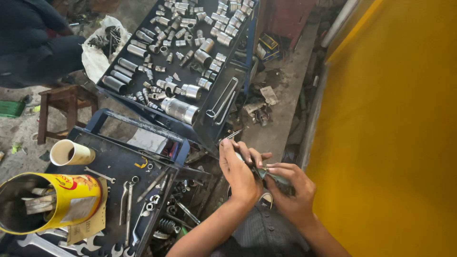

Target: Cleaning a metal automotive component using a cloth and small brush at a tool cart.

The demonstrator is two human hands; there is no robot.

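Note:
My left hand (239,172) and my right hand (293,188) meet low in the head view, in front of my lap. Together they grip a small dark part (267,175) with a greenish tint, held between the fingers of both hands. A thin metal tip (232,134) pokes up just above my left fingers; whether it belongs to the held part is unclear. Most of the part is hidden by my fingers.
A dark blue tray (220,120) of several chrome sockets lies ahead. A tool cart (114,164) at left carries wrenches, a yellow can (71,197) and a paper cup (70,153). A yellow wall (395,133) stands at right. A seated person (33,43) and wooden stool (64,102) are far left.

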